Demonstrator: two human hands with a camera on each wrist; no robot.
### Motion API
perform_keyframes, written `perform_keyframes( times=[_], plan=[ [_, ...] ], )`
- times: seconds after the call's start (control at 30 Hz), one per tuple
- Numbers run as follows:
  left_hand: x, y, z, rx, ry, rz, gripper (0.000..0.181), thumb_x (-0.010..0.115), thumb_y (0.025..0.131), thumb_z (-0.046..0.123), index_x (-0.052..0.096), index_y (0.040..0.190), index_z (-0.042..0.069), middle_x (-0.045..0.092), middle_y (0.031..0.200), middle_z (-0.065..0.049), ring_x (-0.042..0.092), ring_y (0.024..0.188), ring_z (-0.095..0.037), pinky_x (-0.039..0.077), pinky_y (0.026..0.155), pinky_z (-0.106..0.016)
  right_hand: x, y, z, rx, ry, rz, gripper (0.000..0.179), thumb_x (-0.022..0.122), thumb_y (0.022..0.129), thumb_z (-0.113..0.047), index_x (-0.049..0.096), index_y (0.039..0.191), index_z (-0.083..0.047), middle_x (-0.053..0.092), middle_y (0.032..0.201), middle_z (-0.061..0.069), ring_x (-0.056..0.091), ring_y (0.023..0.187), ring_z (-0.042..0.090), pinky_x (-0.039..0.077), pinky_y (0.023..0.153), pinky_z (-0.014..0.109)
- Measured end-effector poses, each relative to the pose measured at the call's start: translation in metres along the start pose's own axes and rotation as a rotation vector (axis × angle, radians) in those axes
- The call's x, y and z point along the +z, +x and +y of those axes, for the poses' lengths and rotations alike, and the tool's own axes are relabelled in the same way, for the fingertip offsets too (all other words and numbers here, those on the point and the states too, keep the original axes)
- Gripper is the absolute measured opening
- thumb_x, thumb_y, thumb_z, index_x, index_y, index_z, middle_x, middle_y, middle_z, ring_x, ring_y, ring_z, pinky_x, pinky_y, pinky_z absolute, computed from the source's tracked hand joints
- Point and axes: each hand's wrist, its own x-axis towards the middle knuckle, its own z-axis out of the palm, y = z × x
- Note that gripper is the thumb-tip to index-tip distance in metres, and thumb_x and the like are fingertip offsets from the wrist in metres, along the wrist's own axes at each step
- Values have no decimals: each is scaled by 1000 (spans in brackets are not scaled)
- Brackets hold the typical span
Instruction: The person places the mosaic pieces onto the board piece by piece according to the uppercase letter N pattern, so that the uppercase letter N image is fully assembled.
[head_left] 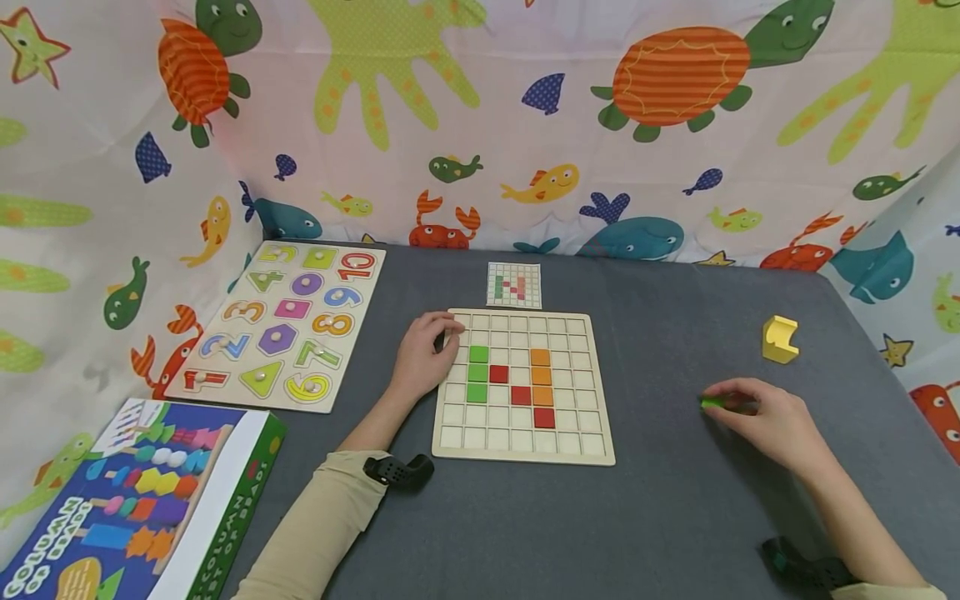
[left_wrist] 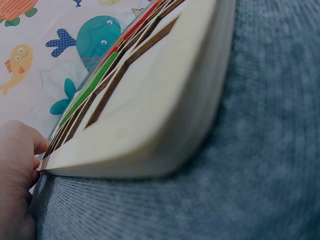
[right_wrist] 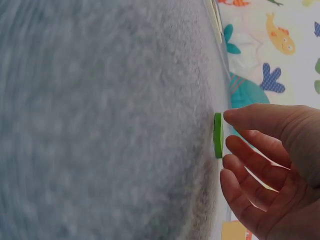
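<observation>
A wooden grid board (head_left: 525,450) lies in the middle of the table, with green (head_left: 477,372), red (head_left: 521,396) and orange tiles (head_left: 541,375) in some of its squares. At its upper left edge rests my left hand (head_left: 427,354), fingertips touching the rim; the left wrist view shows the hand (left_wrist: 17,175) at the board's side (left_wrist: 125,155). Off to the right, my right hand (head_left: 765,417) is around a green tile (head_left: 712,403) on the table. In the right wrist view its relaxed, parted fingers hover beside the tile (right_wrist: 218,135), not visibly pinching it.
Behind the board lies a small pattern card (head_left: 513,286). A yellow block with a curved notch (head_left: 780,339) stands beyond my right hand. At left are a number-and-shape puzzle board (head_left: 277,325) and a toy box (head_left: 142,500). A printed cloth (head_left: 495,108) borders the table.
</observation>
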Motion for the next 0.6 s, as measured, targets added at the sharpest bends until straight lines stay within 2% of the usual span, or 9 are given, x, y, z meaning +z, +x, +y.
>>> perform_keyframes(
  times=[0.37,0.6],
  plan=[
    [1,0,-1,-4,1,0,16,61,94,10,75,102,8,63,121,-11,54,115,-28,43,97,-43,2,0,5,4,-36,-3,23,80,82,-20,73,101,-11,68,90,3,53,74,-4,44,59,23],
    [0,0,0,3,-3,9,16,61,94,10,74,102,8,62,122,-11,55,114,-28,44,96,-44,9,8,-9,-31,5,-9,22,79,83,-21,72,103,-13,68,94,3,56,78,3,47,63,22]
  ],
)
